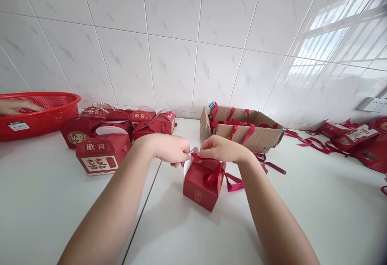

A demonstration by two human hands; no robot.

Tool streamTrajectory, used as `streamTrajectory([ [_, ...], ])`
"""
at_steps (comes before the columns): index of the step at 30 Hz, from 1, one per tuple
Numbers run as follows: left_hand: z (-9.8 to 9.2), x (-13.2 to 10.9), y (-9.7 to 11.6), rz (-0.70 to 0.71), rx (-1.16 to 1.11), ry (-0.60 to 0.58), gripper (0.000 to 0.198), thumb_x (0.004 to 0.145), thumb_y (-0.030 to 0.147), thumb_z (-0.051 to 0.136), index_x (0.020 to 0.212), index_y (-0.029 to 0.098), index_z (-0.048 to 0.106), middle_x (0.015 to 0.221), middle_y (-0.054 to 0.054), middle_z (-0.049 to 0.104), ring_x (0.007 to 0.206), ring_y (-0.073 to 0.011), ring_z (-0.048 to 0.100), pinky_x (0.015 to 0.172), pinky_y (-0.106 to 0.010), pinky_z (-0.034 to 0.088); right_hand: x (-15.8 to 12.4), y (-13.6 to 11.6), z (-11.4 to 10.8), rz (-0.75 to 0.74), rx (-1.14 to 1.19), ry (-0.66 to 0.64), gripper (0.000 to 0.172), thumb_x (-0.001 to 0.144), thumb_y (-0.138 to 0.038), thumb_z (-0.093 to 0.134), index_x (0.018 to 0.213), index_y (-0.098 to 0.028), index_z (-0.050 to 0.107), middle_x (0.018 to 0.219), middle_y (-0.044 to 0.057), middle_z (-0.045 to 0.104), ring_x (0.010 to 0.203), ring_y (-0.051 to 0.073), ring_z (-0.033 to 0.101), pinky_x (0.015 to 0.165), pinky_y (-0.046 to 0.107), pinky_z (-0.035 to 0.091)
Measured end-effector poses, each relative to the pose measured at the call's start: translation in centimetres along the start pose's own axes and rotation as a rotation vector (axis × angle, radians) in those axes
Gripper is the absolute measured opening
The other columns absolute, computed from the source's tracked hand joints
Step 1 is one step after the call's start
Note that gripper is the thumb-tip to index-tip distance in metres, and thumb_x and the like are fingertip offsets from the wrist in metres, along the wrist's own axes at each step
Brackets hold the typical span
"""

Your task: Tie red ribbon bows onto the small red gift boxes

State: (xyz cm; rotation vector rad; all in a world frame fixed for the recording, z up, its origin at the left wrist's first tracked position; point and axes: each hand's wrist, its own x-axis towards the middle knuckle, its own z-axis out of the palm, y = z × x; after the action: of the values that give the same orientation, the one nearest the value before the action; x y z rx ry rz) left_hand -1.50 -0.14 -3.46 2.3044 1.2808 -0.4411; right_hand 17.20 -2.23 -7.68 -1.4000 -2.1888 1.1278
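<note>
A small red gift box [201, 190] stands on the white table in front of me, one pale inner flap raised at its top. My left hand [171, 149] is closed in a pinch at that flap, on the box's upper left edge. From the other side, my right hand [222, 149] pinches the red ribbon [213, 172] at the top of the box. Loose ribbon hangs over the front face, and more trails off to the right. The curled fingers partly hide what lies between them.
Several red gift boxes [99, 152] stand grouped at left. Behind them, another person's hand [22, 105] reaches into a red plastic basket [65, 111]. A cardboard box [256, 134] holding red ribbons sits by the tiled wall. More red boxes with ribbons [359, 136] lie at right.
</note>
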Motion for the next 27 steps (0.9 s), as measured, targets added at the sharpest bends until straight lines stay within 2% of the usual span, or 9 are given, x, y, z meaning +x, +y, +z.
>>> streamTrajectory([
  [19, -0.04, -0.29, 0.47, -0.058, -0.021, 0.012, 0.014, 0.070, 0.032, 0.048, 0.068, 0.019, 0.052, 0.083, -0.008, 0.065, 0.049, -0.0124, 0.042, 0.050, -0.029, 0.031, 0.10, -0.19, 0.22, -0.044, -0.004, 0.057, 0.037, 0.080, -0.037, 0.050, 0.058, -0.020, 0.024, 0.058, -0.005, 0.020, 0.050, 0.006, 0.019, 0.044, 0.024, 0.016],
  [27, 0.16, -0.45, 0.70, -0.067, -0.013, 0.023, 0.012, 0.066, 0.028, 0.050, 0.071, 0.019, 0.056, 0.084, -0.008, 0.065, 0.050, -0.0137, 0.043, 0.051, -0.030, 0.031, 0.07, -0.21, 0.32, 0.003, 0.002, -0.063, 0.035, 0.079, -0.036, 0.050, 0.057, -0.019, 0.029, 0.057, -0.005, 0.027, 0.048, 0.006, 0.024, 0.044, 0.023, 0.019],
])
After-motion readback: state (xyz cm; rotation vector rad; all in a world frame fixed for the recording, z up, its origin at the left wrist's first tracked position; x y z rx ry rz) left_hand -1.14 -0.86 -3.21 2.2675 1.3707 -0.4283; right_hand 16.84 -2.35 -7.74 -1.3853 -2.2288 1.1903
